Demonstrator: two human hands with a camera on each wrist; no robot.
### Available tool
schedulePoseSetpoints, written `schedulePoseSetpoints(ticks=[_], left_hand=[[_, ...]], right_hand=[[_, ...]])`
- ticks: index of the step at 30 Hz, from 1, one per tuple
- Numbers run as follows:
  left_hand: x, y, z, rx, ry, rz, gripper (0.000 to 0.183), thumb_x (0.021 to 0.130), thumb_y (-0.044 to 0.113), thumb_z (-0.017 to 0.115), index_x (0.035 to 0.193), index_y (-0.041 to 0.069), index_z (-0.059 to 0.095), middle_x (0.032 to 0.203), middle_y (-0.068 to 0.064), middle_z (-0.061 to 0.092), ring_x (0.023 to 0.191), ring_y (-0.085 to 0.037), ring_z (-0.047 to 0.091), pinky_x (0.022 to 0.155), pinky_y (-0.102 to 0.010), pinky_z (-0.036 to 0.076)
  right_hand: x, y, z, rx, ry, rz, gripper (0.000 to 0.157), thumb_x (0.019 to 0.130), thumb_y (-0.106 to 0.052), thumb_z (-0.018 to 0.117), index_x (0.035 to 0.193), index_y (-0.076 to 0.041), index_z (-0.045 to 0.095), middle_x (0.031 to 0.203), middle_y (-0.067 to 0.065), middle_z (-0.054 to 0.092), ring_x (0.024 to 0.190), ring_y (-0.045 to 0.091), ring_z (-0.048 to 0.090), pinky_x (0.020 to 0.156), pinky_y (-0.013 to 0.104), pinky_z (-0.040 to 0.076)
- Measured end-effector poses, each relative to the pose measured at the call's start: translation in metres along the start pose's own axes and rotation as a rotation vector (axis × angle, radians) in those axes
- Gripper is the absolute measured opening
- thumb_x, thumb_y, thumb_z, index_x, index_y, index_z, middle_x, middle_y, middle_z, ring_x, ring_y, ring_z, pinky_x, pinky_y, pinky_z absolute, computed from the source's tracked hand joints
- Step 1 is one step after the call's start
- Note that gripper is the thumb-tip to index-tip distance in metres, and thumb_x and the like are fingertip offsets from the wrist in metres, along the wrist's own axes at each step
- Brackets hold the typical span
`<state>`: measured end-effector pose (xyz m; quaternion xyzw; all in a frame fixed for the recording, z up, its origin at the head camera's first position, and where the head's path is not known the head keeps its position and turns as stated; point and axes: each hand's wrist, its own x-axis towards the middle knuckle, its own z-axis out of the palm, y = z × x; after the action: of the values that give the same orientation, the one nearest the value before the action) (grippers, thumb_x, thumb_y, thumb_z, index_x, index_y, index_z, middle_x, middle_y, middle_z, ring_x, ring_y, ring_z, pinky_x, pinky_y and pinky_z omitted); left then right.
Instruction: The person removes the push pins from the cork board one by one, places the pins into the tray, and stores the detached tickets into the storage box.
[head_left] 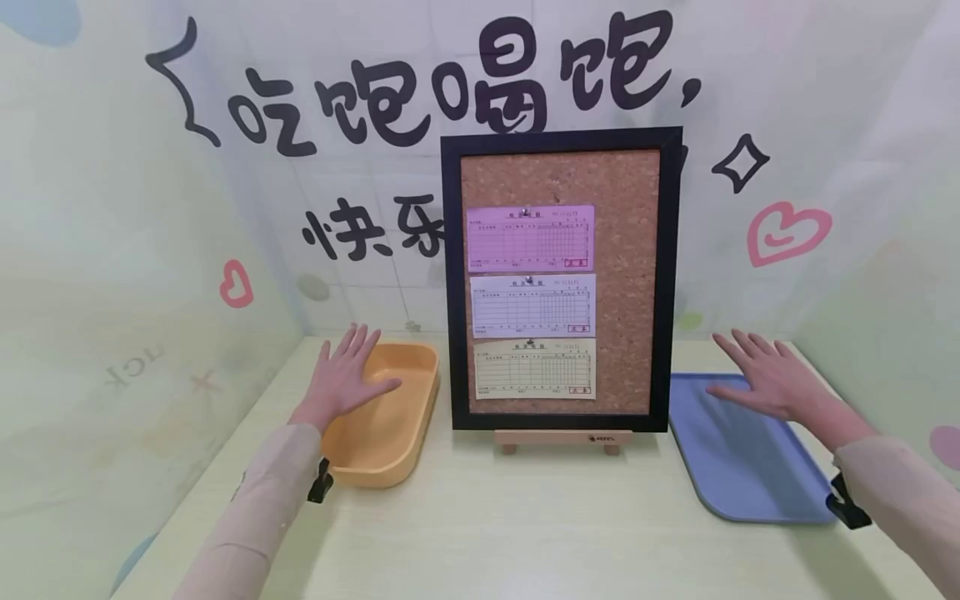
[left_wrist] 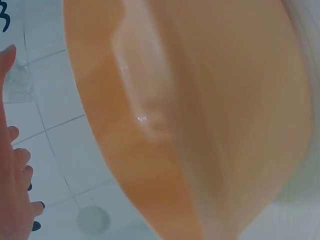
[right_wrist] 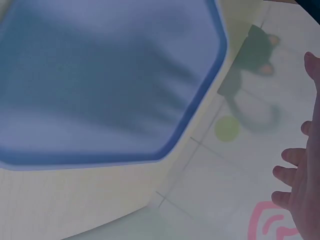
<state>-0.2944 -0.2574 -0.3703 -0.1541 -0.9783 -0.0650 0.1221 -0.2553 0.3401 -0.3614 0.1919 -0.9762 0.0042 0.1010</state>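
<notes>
My left hand (head_left: 342,377) hovers over the orange-yellow bin (head_left: 382,454), fingers spread and holding nothing. In the left wrist view the bin's wall (left_wrist: 130,150) fills the middle, with the hand (left_wrist: 15,185) at the left edge. Over the blue tray (head_left: 738,467) my right hand (head_left: 772,379) is held out, also spread and bare; its shadow falls across the tray in the right wrist view. Between the hands a black-framed cork board (head_left: 626,283) stands upright. Pinned to it, top to bottom, are a pink slip (head_left: 531,242), a white slip (head_left: 534,308) and a pale yellow slip (head_left: 536,371).
A small wooden easel (head_left: 562,437) supports the board on the pale table (head_left: 525,533). Printed wall sheets (head_left: 360,292) enclose the back and both sides. Silver pushpins (head_left: 527,212) sit at the slips' top edges. A black strap (head_left: 320,482) shows at the left wrist.
</notes>
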Motion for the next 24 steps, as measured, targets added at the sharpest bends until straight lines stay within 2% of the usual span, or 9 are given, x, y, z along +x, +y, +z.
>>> schedulePoseSetpoints(ticks=[3,6,9,13,24], left_hand=[[0.006,0.005,-0.004,-0.003,-0.002,0.001,0.09,0.08,0.064,0.047,0.143,0.004,0.022,0.147,-0.022,0.018,0.134,-0.039,0.016,0.105,-0.059,0.006],[0.013,0.011,-0.011,-0.015,0.025,0.02,0.085,0.083,0.056,0.051,0.143,0.003,0.022,0.146,-0.022,0.02,0.13,-0.042,0.024,0.104,-0.058,0.015],[0.022,0.017,-0.019,-0.038,0.085,0.044,0.082,0.083,0.051,0.055,0.142,0.003,0.025,0.145,-0.022,0.025,0.125,-0.043,0.033,0.101,-0.056,0.024],[0.032,0.027,-0.029,-0.094,0.153,0.063,0.08,0.082,0.05,0.056,0.141,0.005,0.028,0.143,-0.021,0.029,0.122,-0.04,0.038,0.099,-0.052,0.031],[0.055,0.06,-0.058,-0.238,0.224,0.004,0.076,0.085,0.054,0.05,0.144,0.015,0.023,0.144,-0.012,0.032,0.124,-0.035,0.039,0.097,-0.05,0.035]], right_hand=[[0.001,0.002,-0.004,-0.007,0.01,-0.014,0.083,0.08,-0.053,0.057,0.137,0.002,0.031,0.134,0.035,0.032,0.119,0.051,0.032,0.094,0.065,0.022],[0.002,0.004,-0.007,-0.001,0.037,-0.035,0.083,0.079,-0.052,0.059,0.137,0.001,0.031,0.132,0.035,0.034,0.118,0.049,0.034,0.093,0.065,0.024],[0.002,0.004,-0.009,0.015,0.057,-0.052,0.083,0.079,-0.05,0.06,0.138,0.0,0.03,0.131,0.035,0.035,0.117,0.048,0.035,0.092,0.064,0.025],[0.002,0.003,-0.012,0.031,0.073,-0.064,0.082,0.079,-0.048,0.061,0.139,-0.001,0.029,0.131,0.035,0.036,0.117,0.048,0.035,0.092,0.064,0.025],[0.005,-0.003,-0.018,0.023,0.132,-0.101,0.079,0.078,-0.044,0.064,0.137,-0.001,0.032,0.129,0.033,0.039,0.112,0.049,0.04,0.09,0.061,0.032]])
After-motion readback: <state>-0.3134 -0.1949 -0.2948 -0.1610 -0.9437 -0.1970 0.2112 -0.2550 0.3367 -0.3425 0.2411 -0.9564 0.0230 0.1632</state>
